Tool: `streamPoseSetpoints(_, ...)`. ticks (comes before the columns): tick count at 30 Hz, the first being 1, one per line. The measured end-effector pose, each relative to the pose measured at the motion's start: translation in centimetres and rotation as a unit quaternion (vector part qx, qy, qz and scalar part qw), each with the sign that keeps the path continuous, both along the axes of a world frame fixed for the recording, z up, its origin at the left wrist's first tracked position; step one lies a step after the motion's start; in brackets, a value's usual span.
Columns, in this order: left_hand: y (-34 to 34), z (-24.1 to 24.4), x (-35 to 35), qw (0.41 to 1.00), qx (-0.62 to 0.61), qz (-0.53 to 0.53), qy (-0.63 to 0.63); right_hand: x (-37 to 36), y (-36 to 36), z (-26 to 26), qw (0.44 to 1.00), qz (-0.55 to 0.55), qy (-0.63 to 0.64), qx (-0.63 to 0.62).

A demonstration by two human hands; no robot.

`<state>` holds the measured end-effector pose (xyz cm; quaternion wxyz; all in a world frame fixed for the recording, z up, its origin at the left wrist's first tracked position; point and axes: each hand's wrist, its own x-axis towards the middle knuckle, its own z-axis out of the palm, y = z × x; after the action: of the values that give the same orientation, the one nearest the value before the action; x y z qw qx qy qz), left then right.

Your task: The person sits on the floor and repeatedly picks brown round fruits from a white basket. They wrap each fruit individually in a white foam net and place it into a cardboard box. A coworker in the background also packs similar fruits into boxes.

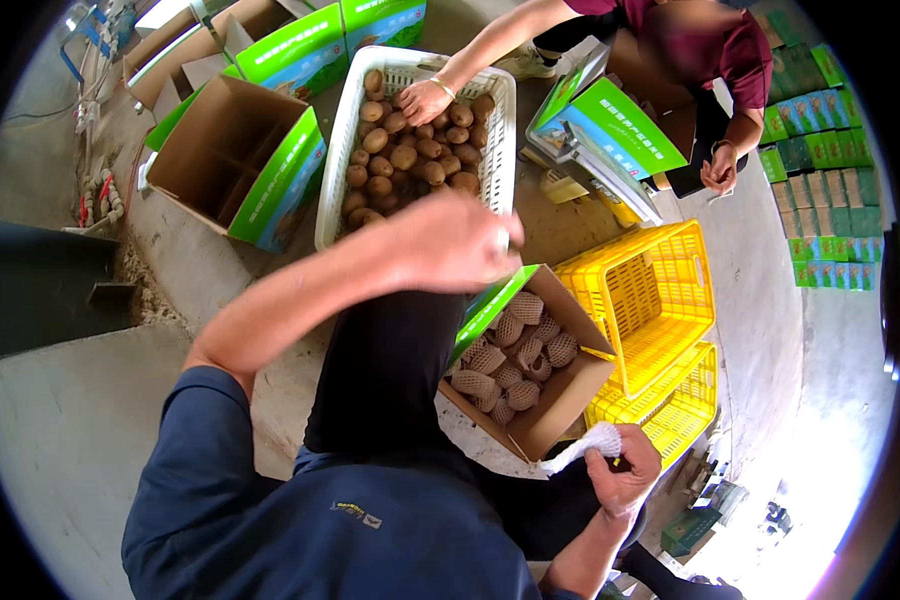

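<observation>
My right hand (624,466) pinches a white foam net sleeve (586,450) beside the near corner of an open cardboard carton (551,424). Inside that carton lie several brown fruits in foam nets (511,367). My left hand (454,244), blurred, is over the near end of a white plastic crate (331,169), close to the carton's green flap (495,311). Its fingers look curled, but whether they hold anything is unclear. Bare brown kiwifruit (403,157) are heaped in the crate, partly hidden by my left hand and forearm.
Across from me, a co-worker's hand (424,101) reaches into the crate; their other hand (720,171) is beside another green carton (622,127). An open partitioned carton (232,150) stands left of the crate. Yellow plastic crates (656,292) stand at right. Stacked boxes (817,150) lie beyond.
</observation>
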<state>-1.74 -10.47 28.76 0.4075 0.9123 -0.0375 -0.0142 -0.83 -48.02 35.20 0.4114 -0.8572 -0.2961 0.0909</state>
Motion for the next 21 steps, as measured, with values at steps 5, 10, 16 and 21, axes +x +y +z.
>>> streamPoseSetpoints(5,9.7,-15.3,10.0,0.977,0.193,0.057,0.065,3.4,-2.4,-1.9,0.996,0.036,-0.022,-0.075)
streamPoseSetpoints(10,9.1,-23.1,15.9,0.961,0.243,0.061,0.120,4.2,-2.2,-4.6,0.980,-0.010,0.166,-0.113)
streamPoseSetpoints(16,8.4,-27.3,20.0,0.899,0.344,0.126,0.241,3.9,-2.4,-5.1,0.915,-0.094,0.379,-0.101)
streamPoseSetpoints(21,9.8,-28.0,20.9,0.908,0.335,0.123,0.221,4.9,-2.6,-6.6,0.823,-0.133,0.552,0.019)
